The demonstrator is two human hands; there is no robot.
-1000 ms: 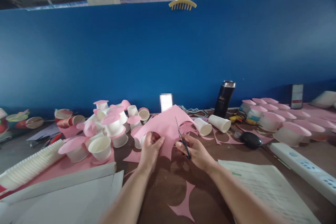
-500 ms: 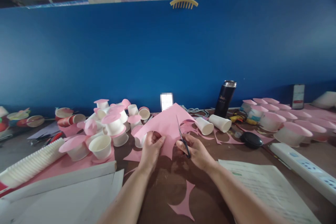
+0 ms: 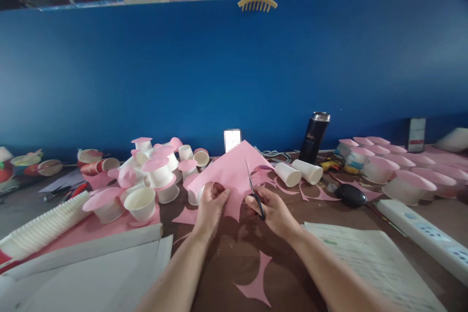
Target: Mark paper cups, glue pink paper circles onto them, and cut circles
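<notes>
Hands are two in the head view. Left hand pinches the near edge of one pink paper sheet, held above the brown table. Right hand grips one pair of scissors, blades pointing far into the sheet's right side. Two white cups lie on their sides at far right, one black flask behind them.

Matt pink paper sheet at frame centre; scissors with thin metal blades and dark plastic handles. White paper cups left, matt. Brown table looks smooth, faintly glossy. Glossy dark flask right of centre.
</notes>
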